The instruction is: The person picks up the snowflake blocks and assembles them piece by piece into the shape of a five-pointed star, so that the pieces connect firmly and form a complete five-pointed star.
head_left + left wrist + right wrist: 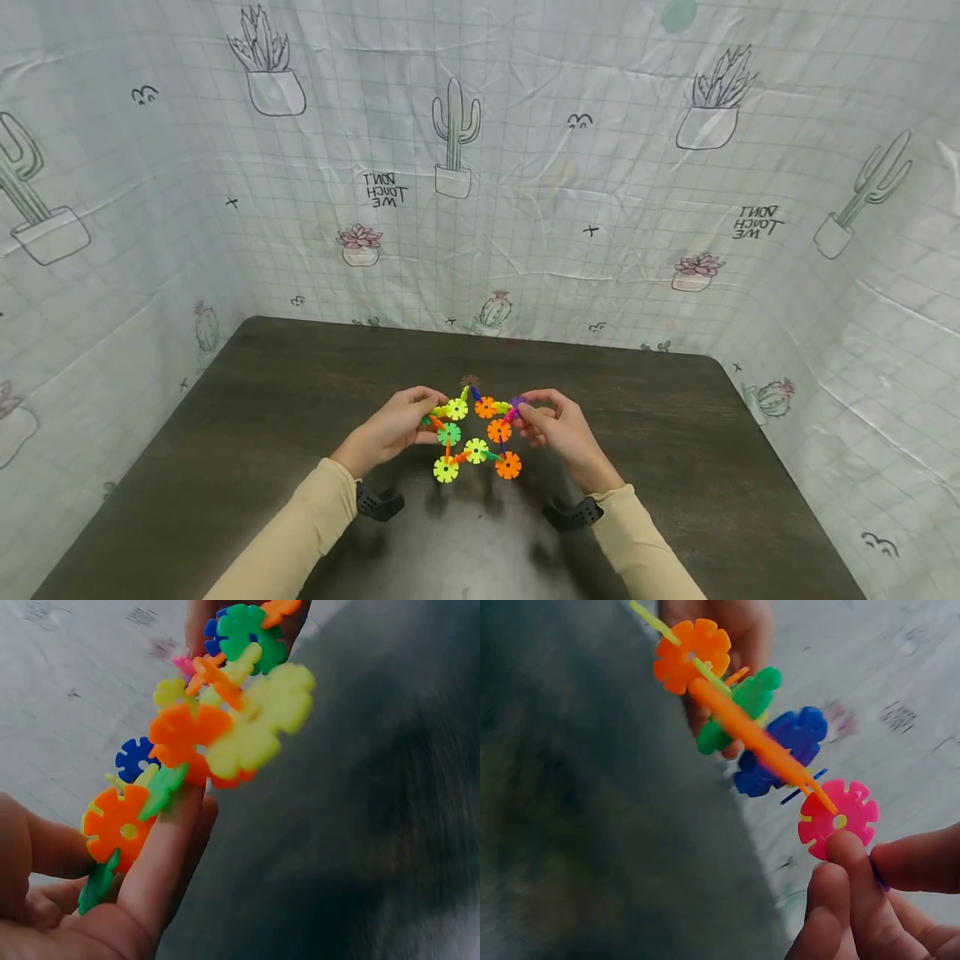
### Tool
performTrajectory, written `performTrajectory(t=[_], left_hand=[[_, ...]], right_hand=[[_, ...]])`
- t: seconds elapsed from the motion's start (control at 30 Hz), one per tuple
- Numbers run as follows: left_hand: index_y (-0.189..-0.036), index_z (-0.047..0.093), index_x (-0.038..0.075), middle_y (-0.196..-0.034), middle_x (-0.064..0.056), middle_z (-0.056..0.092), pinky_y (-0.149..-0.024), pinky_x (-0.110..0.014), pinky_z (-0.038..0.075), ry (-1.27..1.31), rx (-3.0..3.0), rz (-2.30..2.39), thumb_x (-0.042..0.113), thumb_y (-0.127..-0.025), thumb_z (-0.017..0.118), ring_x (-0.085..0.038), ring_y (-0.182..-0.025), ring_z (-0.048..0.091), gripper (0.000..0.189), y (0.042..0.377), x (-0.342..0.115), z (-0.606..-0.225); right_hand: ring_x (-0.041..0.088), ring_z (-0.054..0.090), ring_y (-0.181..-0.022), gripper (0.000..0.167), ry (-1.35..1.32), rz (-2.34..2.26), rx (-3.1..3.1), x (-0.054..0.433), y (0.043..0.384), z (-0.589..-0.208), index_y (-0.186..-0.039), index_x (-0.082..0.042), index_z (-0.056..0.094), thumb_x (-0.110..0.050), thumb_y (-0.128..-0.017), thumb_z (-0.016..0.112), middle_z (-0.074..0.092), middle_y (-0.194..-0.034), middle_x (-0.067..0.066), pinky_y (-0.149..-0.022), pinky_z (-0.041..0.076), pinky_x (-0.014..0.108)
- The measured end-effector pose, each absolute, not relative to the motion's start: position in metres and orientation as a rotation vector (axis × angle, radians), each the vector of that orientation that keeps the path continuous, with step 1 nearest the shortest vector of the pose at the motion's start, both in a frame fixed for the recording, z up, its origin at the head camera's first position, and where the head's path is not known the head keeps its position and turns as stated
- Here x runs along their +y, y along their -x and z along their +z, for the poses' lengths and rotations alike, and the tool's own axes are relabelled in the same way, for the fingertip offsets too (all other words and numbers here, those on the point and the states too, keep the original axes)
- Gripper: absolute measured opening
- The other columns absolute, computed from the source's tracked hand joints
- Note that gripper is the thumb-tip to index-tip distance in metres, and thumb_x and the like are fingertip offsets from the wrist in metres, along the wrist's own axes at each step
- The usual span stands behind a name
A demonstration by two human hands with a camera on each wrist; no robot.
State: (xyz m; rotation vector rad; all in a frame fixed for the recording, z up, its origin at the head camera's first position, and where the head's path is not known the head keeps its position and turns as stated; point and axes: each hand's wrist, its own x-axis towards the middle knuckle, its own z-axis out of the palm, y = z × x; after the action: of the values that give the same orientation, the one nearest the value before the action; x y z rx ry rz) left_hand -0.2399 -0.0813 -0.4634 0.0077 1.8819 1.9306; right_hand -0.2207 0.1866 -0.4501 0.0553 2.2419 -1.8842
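Observation:
A star-shaped ring of linked flower-shaped plastic discs (476, 451), coloured yellow, orange, green, blue, pink and purple, is held up over the dark table. A brown disc (470, 382) forms its far tip. My left hand (397, 423) pinches the star's left point; in the left wrist view a green disc (100, 883) and an orange disc (117, 823) lie between thumb and fingers. At the right point, my right hand (558, 429) pinches a purple disc (880, 874), seen nearly edge-on beside a pink disc (859, 801). Fingers hide part of both points.
The dark wooden table (315, 367) spreads beneath both hands, with shadows of the star on it. A pale curtain (525, 192) printed with cacti encloses the back and sides. A black wrist device (380, 503) sits on the left wrist, and another black device (573, 514) on the right.

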Motion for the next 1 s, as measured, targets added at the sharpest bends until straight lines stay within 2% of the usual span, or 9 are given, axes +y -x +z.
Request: performTrajectory(t=[0.17, 0.3, 0.43, 0.5, 0.53, 0.63, 0.73, 0.9, 1.0], left_hand=[[-0.131, 0.056, 0.0, -0.142, -0.02, 0.051, -0.082, -0.041, 0.061, -0.008, 2.049, 1.788, 0.02, -0.111, 0.043, -0.027, -0.107, 0.062, 0.031, 0.236, -0.08, -0.475], [-0.135, 0.054, 0.003, -0.135, -0.02, 0.057, -0.087, -0.046, 0.058, -0.09, 2.241, 1.593, 0.018, -0.107, 0.05, -0.033, -0.12, 0.06, 0.032, 0.229, -0.079, -0.477], [-0.131, 0.059, 0.005, -0.132, -0.019, 0.06, -0.094, -0.053, 0.052, -0.188, 2.405, 1.396, 0.012, -0.102, 0.058, -0.038, -0.121, 0.058, 0.03, 0.223, -0.078, -0.475], [-0.127, 0.062, 0.005, -0.133, -0.019, 0.06, -0.087, -0.048, 0.053, -0.21, 2.451, 1.339, 0.007, -0.099, 0.06, -0.033, -0.113, 0.059, 0.028, 0.222, -0.079, -0.476], [-0.125, 0.064, 0.005, -0.133, -0.019, 0.06, -0.078, -0.044, 0.053, -0.211, 2.466, 1.324, 0.003, -0.098, 0.059, -0.03, -0.101, 0.061, 0.028, 0.221, -0.079, -0.477], [-0.119, 0.067, 0.006, -0.134, -0.022, 0.06, -0.053, -0.031, 0.037, -0.191, 2.481, 1.321, -0.009, -0.09, 0.056, -0.02, -0.066, 0.046, 0.034, 0.22, -0.079, -0.482], [-0.114, 0.069, 0.007, -0.132, -0.024, 0.06, -0.048, -0.028, 0.026, -0.168, 2.5, 1.318, -0.015, -0.083, 0.054, -0.019, -0.06, 0.036, 0.041, 0.219, -0.08, -0.486], [-0.109, 0.071, 0.01, -0.121, -0.02, 0.063, -0.057, -0.033, 0.034, -0.18, 2.567, 1.238, -0.013, -0.082, 0.058, -0.026, -0.085, 0.055, 0.037, 0.217, -0.08, -0.486], [-0.111, 0.071, 0.011, -0.118, -0.017, 0.064, -0.067, -0.039, 0.047, -0.214, 2.603, 1.173, -0.005, -0.088, 0.062, -0.03, -0.098, 0.06, 0.029, 0.216, -0.081, -0.48]], right_hand=[[0.025, 0.067, -0.078, 0.028, -0.115, -1.781, 2.312, 0.186, 0.218, -0.477, -0.124, -0.007, 0.058, -0.021, -0.1, 0.065, 0.076, -0.09, 0.011, -0.068, 0.054, 0.034], [0.022, 0.064, -0.072, 0.025, -0.082, -1.64, 2.455, 0.186, 0.216, -0.492, -0.121, -0.005, 0.059, -0.019, -0.101, 0.064, 0.074, -0.084, 0.01, -0.063, 0.052, 0.032], [0.019, 0.061, -0.065, 0.022, -0.032, -1.476, 2.617, 0.188, 0.215, -0.501, -0.118, -0.005, 0.061, -0.017, -0.1, 0.065, 0.07, -0.076, 0.007, -0.059, 0.051, 0.029], [0.018, 0.06, -0.062, 0.022, 0.0, -1.41, 2.679, 0.189, 0.215, -0.503, -0.117, -0.005, 0.062, -0.016, -0.098, 0.067, 0.068, -0.073, 0.006, -0.057, 0.049, 0.029], [0.017, 0.059, -0.061, 0.023, 0.007, -1.384, 2.697, 0.189, 0.215, -0.504, -0.116, -0.005, 0.062, -0.016, -0.097, 0.068, 0.067, -0.072, 0.005, -0.057, 0.048, 0.029], [0.017, 0.057, -0.059, 0.024, 0.014, -1.331, 2.724, 0.189, 0.215, -0.506, -0.116, -0.006, 0.062, -0.016, -0.096, 0.07, 0.064, -0.069, 0.004, -0.055, 0.046, 0.029], [0.017, 0.056, -0.058, 0.024, 0.018, -1.304, 2.731, 0.188, 0.215, -0.507, -0.116, -0.006, 0.062, -0.016, -0.096, 0.07, 0.063, -0.069, 0.003, -0.055, 0.045, 0.029], [0.016, 0.055, -0.058, 0.024, 0.045, -1.267, 2.758, 0.189, 0.212, -0.509, -0.116, -0.004, 0.062, -0.016, -0.096, 0.07, 0.063, -0.069, 0.003, -0.055, 0.045, 0.029], [0.015, 0.053, -0.056, 0.021, 0.046, -1.232, 2.791, 0.19, 0.212, -0.507, -0.114, -0.005, 0.064, -0.014, -0.096, 0.068, 0.062, -0.069, 0.002, -0.054, 0.043, 0.029]])
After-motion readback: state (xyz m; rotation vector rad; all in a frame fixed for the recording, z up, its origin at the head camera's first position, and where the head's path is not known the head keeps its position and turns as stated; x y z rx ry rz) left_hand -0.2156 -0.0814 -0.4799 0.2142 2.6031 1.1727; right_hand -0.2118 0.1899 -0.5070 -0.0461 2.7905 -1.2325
